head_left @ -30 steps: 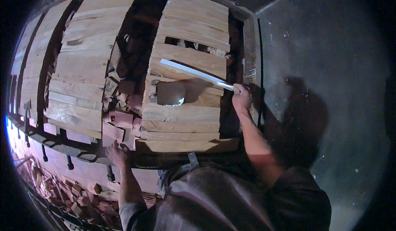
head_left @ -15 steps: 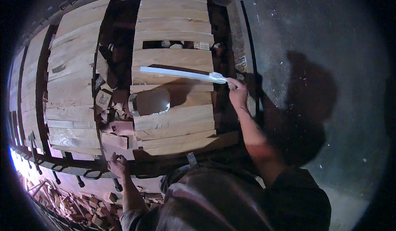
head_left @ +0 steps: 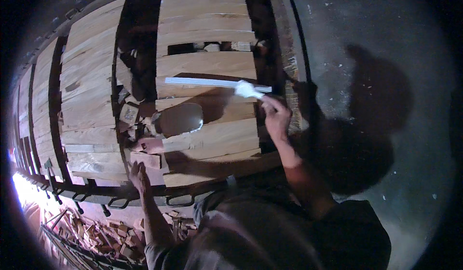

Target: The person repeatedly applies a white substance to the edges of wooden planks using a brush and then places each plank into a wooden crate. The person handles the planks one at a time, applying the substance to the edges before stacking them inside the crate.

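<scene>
In my right hand (head_left: 278, 119) I hold a brush (head_left: 247, 90) by its handle, its head thick with a white, wet-looking coating. The brush head rests on a narrow wooden strip (head_left: 197, 82), whose upper face is white along most of its length. Just nearer to me, a tub (head_left: 181, 119) of pale liquid stands on the boards, white smears on its rim. My left hand (head_left: 138, 175) is at the front corner of the neighbouring board row, fingers drawn together beside a short wood block (head_left: 146, 160). Whether it grips anything is hidden.
Rows of planks (head_left: 205, 26) lie on a dark frame, with gaps between them. Wood offcuts (head_left: 129, 114) fill the gap left of the tub. Metal handles and clamps (head_left: 119, 202) line the near rail; more scraps (head_left: 115, 238) lie below. Grey floor (head_left: 333, 9) extends right.
The brush has moved left along the strip, away from its right end, and its head looks broader. My left hand has shifted slightly farther forward, toward the short block. The whole view has shifted a little.
</scene>
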`<state>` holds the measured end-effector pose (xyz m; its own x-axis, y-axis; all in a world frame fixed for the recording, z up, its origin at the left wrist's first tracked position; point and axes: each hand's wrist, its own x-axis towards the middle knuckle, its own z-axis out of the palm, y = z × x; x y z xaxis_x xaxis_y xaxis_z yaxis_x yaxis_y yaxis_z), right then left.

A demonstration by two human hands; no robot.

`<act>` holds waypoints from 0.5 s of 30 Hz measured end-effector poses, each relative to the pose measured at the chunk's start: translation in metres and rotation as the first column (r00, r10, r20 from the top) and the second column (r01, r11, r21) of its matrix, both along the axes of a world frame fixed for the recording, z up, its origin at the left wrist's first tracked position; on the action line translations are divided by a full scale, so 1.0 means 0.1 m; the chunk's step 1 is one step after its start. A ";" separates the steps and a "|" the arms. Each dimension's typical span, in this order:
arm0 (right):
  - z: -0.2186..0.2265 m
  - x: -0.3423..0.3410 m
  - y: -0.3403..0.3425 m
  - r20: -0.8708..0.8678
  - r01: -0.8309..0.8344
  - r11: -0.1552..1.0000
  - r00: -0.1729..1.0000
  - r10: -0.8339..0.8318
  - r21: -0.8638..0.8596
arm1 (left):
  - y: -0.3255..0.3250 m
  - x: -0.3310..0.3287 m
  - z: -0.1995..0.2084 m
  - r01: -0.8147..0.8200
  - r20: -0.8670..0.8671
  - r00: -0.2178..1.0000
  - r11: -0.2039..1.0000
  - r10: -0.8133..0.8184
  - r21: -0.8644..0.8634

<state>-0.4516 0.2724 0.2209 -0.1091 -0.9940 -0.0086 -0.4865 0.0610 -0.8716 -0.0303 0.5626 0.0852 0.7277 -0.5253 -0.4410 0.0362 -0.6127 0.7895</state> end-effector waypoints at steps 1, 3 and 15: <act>-0.03 0.23 0.15 0.079 -0.079 0.997 0.994 0.077 0.021 | -0.05 0.11 -0.01 0.022 0.010 1.000 1.000 -0.022 -0.014; -0.10 0.64 0.45 0.250 -0.241 0.970 0.941 0.228 0.022 | -0.45 0.08 0.17 -0.035 -0.083 0.996 0.983 0.021 -0.179; -0.92 0.57 0.37 -0.016 -0.313 0.947 0.950 0.312 -0.077 | -2.28 0.19 0.63 0.486 -0.073 0.851 0.833 -0.520 -0.265</act>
<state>-0.3945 0.3091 0.1286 0.2071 -0.9758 0.0700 -0.4731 -0.1625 -0.8659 -0.0114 0.3343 0.1481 0.2762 -0.8999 -0.3376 -0.1104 -0.3786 0.9189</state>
